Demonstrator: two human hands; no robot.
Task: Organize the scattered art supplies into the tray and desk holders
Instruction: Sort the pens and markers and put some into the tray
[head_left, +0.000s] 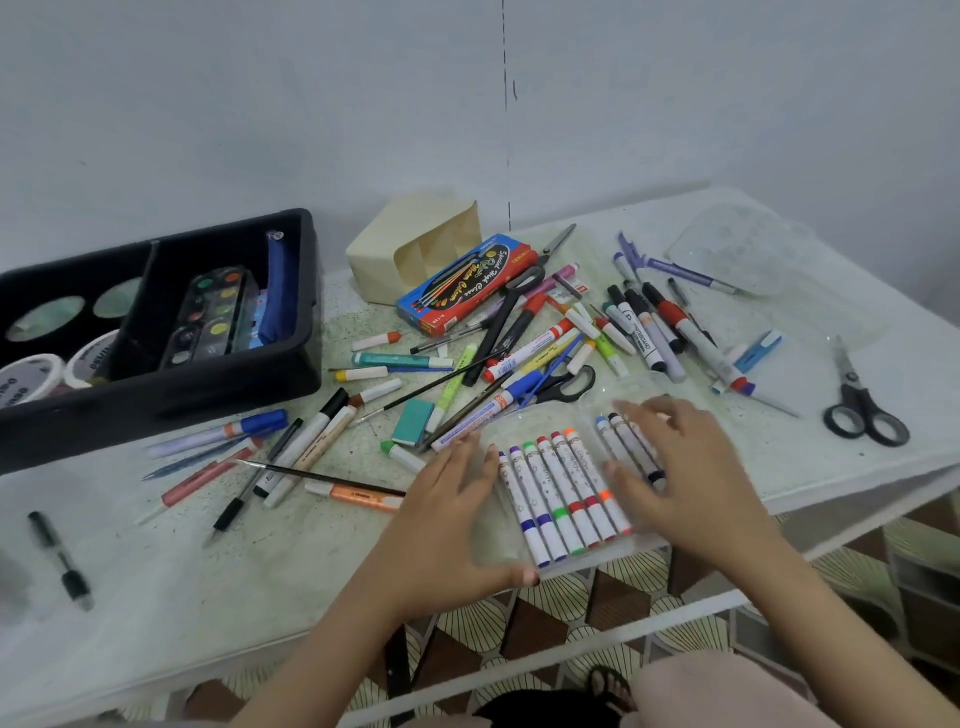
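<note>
Both hands are on the clear marker case (589, 557), which sits at the near edge of the tabletop, right of its middle. The left hand (457, 519) lies along the case's left side, fingers straight and together, thumb stretched out across the near corner. The right hand (685, 467) lies flat on the right part of the case, fingers spread over the markers there. Between the hands, a row of capped markers (558, 493) shows through the plastic (blue, purple, green, red, orange). Behind the case, across the middle of the tabletop, the loose pile of pens and markers (519, 353) is a tangle. The black tray (156, 395) sits at the left edge with a paint palette (213, 317) inside. The cream desk holder (389, 249) lies on its side by the far edge, touching a blue brush box (462, 280). Black scissors (862, 405) lie near the right edge.
</note>
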